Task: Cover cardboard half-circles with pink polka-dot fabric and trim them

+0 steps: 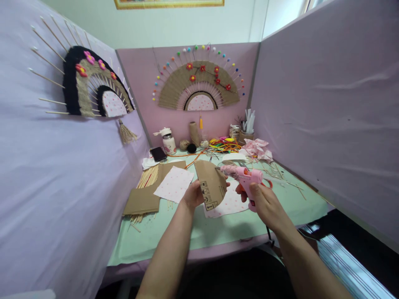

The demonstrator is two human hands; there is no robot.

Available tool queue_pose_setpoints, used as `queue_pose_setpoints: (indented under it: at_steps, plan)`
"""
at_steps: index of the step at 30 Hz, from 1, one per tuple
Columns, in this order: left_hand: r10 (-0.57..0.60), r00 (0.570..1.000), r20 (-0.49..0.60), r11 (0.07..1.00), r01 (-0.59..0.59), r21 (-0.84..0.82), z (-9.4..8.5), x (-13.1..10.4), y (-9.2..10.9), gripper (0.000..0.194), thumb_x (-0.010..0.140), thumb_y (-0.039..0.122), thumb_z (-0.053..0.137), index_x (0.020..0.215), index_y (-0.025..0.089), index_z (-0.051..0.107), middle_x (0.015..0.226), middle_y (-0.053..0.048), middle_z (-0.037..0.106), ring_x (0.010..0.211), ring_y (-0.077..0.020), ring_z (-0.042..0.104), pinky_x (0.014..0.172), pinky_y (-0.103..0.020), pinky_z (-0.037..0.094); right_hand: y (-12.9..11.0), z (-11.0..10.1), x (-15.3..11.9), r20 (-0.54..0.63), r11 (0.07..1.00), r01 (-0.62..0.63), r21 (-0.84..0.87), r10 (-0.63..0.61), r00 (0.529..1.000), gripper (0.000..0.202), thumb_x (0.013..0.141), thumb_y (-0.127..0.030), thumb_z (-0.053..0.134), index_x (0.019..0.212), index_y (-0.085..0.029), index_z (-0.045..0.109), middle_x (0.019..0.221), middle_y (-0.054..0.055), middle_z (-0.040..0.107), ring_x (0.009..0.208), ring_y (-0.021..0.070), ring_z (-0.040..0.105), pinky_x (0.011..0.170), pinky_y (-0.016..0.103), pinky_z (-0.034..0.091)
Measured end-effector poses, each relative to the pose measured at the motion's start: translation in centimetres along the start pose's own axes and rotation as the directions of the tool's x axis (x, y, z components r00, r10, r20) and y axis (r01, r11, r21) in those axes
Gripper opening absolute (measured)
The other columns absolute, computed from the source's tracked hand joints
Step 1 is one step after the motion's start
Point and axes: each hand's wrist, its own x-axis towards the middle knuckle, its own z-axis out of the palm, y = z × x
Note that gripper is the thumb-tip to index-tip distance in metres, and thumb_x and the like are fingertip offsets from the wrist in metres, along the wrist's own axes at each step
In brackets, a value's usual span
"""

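My left hand (193,194) grips a half-round piece of brown cardboard (212,182) by its straight edge, with printed symbols facing me; some fingertips show past its curved edge. In my right hand (264,201) is a pink glue gun (245,176), my fingers wrapped round its handle. Its nozzle points left at the upper part of the cardboard, close to or touching the surface. Beneath the cardboard and the gun lies white patterned paper (232,201). Another patterned sheet (175,184) rests left of my left hand.
Folded cardboard (141,201) and thin sticks (148,177) lie at the left. At the back stand a white bottle (169,144), a black phone-like object (158,154), twine, coloured cords (226,145) and crumpled pink paper (256,148). Decorated fans (199,83) hang on the partitions.
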Motion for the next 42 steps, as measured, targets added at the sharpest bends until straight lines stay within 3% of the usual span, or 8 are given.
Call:
queue_pose_setpoints:
  at_steps: [4,10,18,24,35,42]
  plan:
    - [0.004,0.999,-0.040,0.999,-0.006,-0.044,-0.1,0.1,0.0,0.067,0.063,0.044,0.071,0.122,0.014,0.061,0.124,-0.018,0.066,0.122,-0.0393,0.056,0.102,-0.052,0.041,-0.2,-0.2,0.0,-0.002,0.999,0.016,-0.040,-0.016,1.000,0.068,0.087,-0.074,0.033,0.077,-0.015,0.064,0.064,0.004,0.059,0.050,0.0126,0.048,0.045,0.025,0.040]
    - [0.022,0.980,-0.198,0.997,-0.037,-0.071,-1.4,0.2,-0.4,0.060,0.060,0.045,0.073,0.110,0.014,0.066,0.112,-0.015,0.071,0.119,-0.0385,0.058,0.102,-0.051,0.041,-0.3,-0.3,0.0,-0.013,0.998,0.005,-0.069,-0.005,1.000,0.069,0.087,-0.076,0.031,0.073,-0.016,0.063,0.061,0.004,0.058,0.049,0.0132,0.049,0.043,0.025,0.039]
    - [0.063,0.962,-0.265,0.987,-0.100,-0.127,-1.2,0.3,-0.6,0.055,0.060,0.043,0.070,0.107,0.014,0.065,0.111,-0.014,0.072,0.127,-0.0393,0.052,0.104,-0.050,0.041,-0.3,-0.6,0.0,-0.017,0.993,0.022,-0.114,-0.024,1.000,0.069,0.087,-0.076,0.029,0.067,-0.018,0.059,0.057,0.003,0.057,0.049,0.0141,0.050,0.047,0.027,0.041]
    - [0.065,0.960,-0.272,0.988,-0.100,-0.118,-1.0,0.4,-0.3,0.057,0.061,0.042,0.071,0.110,0.014,0.064,0.118,-0.016,0.069,0.128,-0.0395,0.051,0.104,-0.051,0.041,-0.3,-0.7,0.0,-0.006,0.991,0.020,-0.133,-0.021,1.000,0.066,0.089,-0.073,0.029,0.065,-0.019,0.057,0.054,0.002,0.054,0.048,0.0143,0.049,0.046,0.027,0.039]
    - [0.176,0.965,-0.196,0.978,-0.194,-0.075,0.1,0.5,0.2,0.071,0.065,0.046,0.074,0.127,0.015,0.057,0.132,-0.015,0.061,0.129,-0.0383,0.050,0.105,-0.050,0.039,-0.2,-0.9,-0.1,0.030,0.986,0.025,-0.168,-0.020,0.999,0.066,0.090,-0.073,0.027,0.063,-0.020,0.055,0.054,0.002,0.053,0.048,0.0143,0.047,0.047,0.028,0.037]
    - [0.233,0.947,-0.222,0.964,-0.256,-0.077,0.0,0.6,0.4,0.071,0.065,0.045,0.075,0.127,0.016,0.057,0.133,-0.015,0.060,0.130,-0.0377,0.048,0.105,-0.049,0.040,-0.2,-1.1,-0.3,0.041,0.981,0.024,-0.190,-0.016,0.999,0.063,0.091,-0.071,0.029,0.063,-0.020,0.054,0.054,0.002,0.053,0.049,0.0143,0.048,0.047,0.027,0.037]
